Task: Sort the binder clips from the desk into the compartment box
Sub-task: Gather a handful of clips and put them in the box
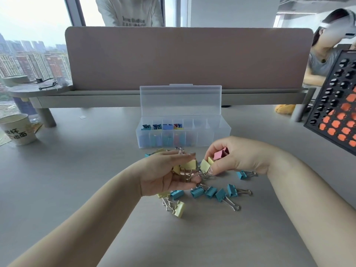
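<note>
A clear compartment box (221, 132) stands open on the desk, its left compartments holding small clips. In front of it lies a scatter of binder clips: several blue ones (211, 191), a lone blue one (241, 174) and yellow ones (178, 209). My left hand (165, 174), palm turned inward, holds yellow clips (189, 164) between thumb and fingers. My right hand (240, 157) grips a pink clip (220, 153) in its curled fingers and pinches a yellow clip (205, 166) at the fingertips. The two hands nearly touch above the pile.
A paper cup (18, 129) stands at the left desk edge. A black perforated board (339, 105) with orange pieces leans in at the right. A pink divider panel (188, 56) on a shelf runs behind the box. Two people are beyond it.
</note>
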{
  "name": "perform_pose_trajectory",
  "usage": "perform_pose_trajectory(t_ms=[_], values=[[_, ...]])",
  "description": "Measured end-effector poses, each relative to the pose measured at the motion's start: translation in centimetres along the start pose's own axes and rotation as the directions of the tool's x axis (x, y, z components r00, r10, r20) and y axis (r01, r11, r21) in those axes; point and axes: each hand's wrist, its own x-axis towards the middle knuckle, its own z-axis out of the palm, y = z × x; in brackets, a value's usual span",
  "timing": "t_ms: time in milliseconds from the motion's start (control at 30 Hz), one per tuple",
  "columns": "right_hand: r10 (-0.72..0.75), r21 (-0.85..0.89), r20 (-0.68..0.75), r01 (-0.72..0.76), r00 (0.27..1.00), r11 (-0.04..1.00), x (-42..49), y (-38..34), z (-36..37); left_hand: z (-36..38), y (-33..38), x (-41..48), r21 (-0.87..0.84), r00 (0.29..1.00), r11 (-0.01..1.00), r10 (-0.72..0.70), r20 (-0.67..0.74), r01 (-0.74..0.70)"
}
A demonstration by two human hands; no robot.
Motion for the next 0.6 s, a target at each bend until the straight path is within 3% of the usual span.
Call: perform_pose_trajectory(t_ms=[167,400,500,600], values=[[-0.002,-0.033,0.024,0.003,1.000,0.999,-0.7,-0.2,-0.6,-0.2,0.2,-0.2,0.068,1.000,0.997,0.025,0.006,-0.025],[-0.128,-0.047,0.013,0.128,0.992,0.991,-0.1,-0.3,0.5,0.4,0.0,-0.3,-0.012,0.991,1.000,0.002,0.130,0.000],[-0.152,-0.063,-0.112,0.146,0.982,0.987,0.3,0.0,0.7,0.2,0.0,-0.3,0.020,0.996,0.999,0.044,0.071,-0.046],[-0.147,0.033,-0.190,0.156,0.971,0.987,0.7,0.3,1.0,0.0,-0.1,-0.1,-0.001,0.995,0.995,0.101,-0.027,-0.101]])
